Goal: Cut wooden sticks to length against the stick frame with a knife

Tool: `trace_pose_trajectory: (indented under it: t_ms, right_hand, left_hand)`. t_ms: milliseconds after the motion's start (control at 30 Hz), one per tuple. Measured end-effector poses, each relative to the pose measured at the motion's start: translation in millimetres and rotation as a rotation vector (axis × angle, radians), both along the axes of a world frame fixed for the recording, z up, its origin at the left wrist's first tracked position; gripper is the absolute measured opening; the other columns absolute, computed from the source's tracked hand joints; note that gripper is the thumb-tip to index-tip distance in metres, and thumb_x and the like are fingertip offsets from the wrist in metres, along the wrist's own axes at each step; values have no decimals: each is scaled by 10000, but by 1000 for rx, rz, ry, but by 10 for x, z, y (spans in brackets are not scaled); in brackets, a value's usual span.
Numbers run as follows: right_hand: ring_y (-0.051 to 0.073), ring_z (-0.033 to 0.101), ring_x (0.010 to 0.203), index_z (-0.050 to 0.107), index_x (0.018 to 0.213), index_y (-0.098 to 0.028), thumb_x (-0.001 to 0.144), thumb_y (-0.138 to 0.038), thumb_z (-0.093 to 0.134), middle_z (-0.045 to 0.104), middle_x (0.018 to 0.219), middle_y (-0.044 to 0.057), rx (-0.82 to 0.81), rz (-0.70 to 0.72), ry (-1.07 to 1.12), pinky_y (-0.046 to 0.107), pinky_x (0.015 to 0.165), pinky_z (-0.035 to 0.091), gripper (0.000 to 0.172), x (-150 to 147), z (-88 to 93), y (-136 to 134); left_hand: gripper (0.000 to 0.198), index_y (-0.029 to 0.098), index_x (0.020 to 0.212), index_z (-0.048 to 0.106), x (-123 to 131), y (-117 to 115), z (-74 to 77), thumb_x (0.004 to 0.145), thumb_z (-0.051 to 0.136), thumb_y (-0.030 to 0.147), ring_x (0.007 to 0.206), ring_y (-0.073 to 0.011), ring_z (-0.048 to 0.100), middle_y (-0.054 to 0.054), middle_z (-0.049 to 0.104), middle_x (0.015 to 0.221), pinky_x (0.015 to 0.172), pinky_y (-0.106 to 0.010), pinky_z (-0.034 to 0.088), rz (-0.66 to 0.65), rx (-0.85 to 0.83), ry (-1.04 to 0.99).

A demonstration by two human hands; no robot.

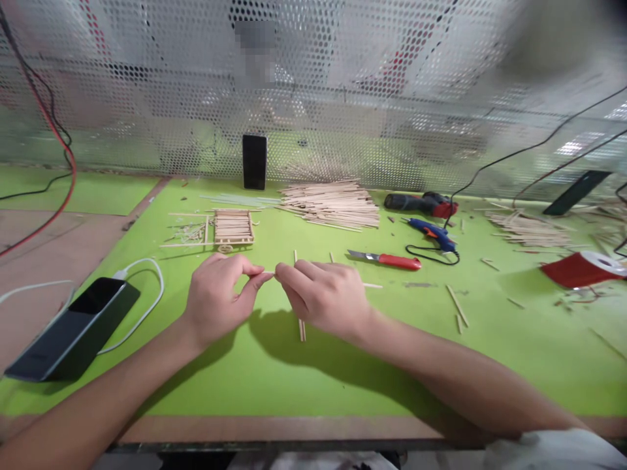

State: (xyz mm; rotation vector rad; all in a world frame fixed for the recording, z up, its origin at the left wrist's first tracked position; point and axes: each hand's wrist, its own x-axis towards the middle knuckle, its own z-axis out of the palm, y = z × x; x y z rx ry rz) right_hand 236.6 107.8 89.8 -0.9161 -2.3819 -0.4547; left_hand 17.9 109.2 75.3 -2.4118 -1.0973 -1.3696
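My left hand (pixel 218 294) pinches a thin wooden stick (pixel 269 273) between thumb and forefinger. Close against it, my right hand (pixel 323 294) grips the same stick, and its fingers hide most of that grip. A pale stick end (pixel 373 285) shows to the right of my right hand; whether it belongs to the held stick I cannot tell. Beneath the right hand lie two narrow sticks (pixel 302 329), partly covered. Beyond my left hand is a small cart-like frame of glued sticks (pixel 234 226) with a round wheel.
A large stick pile (pixel 333 203) lies at the back. To the right are a red-handled knife (pixel 399 262), a blue glue gun (pixel 431 233), a power tool (pixel 418 203) and a red roll (pixel 573 269). A phone (pixel 255 162) leans on the mesh; a cabled dark device (pixel 73 333) sits left.
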Motion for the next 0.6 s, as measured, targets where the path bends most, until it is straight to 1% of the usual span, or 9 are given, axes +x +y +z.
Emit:
trace_pose_trajectory:
  t_ms: [67, 133, 200, 300, 367, 433, 533, 600]
  right_hand:
    - [114, 475, 547, 677, 925, -209, 1084, -192, 507, 622, 682, -47, -17, 4, 7, 301, 527, 223, 234, -12, -2, 6]
    - [118, 524, 577, 680, 936, -203, 1111, -235, 486, 649, 701, -38, -71, 10, 19, 302, 531, 229, 264, -4, 11, 24]
    - [128, 597, 640, 688, 998, -198, 1117, -317, 510, 705, 764, -19, -169, 1, 38, 298, 546, 249, 246, 35, 53, 53]
    - [155, 660, 698, 694, 1087, -201, 1055, -435, 621, 755, 843, 6, -331, -52, 43, 286, 581, 299, 247, 163, 158, 111]
    - [165, 666, 695, 702, 1071, -210, 1027, -438, 652, 749, 825, 5, -390, -87, 30, 284, 594, 320, 238, 285, 230, 147]
    - [167, 670, 690, 710, 1047, -211, 1043, -418, 620, 748, 811, 8, -417, -92, 44, 285, 601, 341, 226, 415, 280, 172]
    - [158, 672, 680, 713, 1014, -206, 1089, -389, 536, 775, 853, 29, -449, -69, 96, 287, 621, 385, 265, 584, 309, 186]
    - [152, 666, 671, 715, 1003, -205, 1097, -362, 515, 790, 894, 40, -487, -48, 135, 286, 632, 414, 272, 662, 308, 188]
  left_hand:
    - [227, 189, 868, 628, -4, 17, -6, 1056, 678, 306, 599, -147, 697, 17, 756, 715, 582, -284, 523, 2, 9, -3]
    - [209, 193, 882, 635, -15, 38, -17, 1051, 690, 305, 630, -151, 713, 16, 768, 741, 601, -288, 536, -22, 12, -11]
    - [168, 198, 906, 654, -38, 62, -28, 1041, 708, 282, 660, -150, 732, 21, 781, 764, 627, -289, 553, -74, 37, -17]
    - [95, 208, 942, 691, -106, 108, -35, 1009, 753, 236, 682, -146, 751, 25, 794, 778, 641, -279, 578, -118, 93, -9]
    - [66, 214, 961, 714, -176, 148, -35, 991, 772, 225, 700, -153, 765, 18, 806, 800, 643, -281, 593, -101, 116, -14]
    - [41, 225, 974, 733, -256, 196, -32, 987, 770, 210, 723, -167, 780, 13, 821, 839, 664, -304, 604, -76, 138, -11]
    - [68, 235, 966, 742, -366, 265, -25, 966, 782, 179, 755, -186, 794, 11, 831, 863, 705, -337, 604, -59, 194, 43]
    - [85, 227, 941, 738, -403, 290, -26, 949, 806, 177, 761, -186, 794, 9, 827, 845, 716, -336, 601, -59, 210, 66]
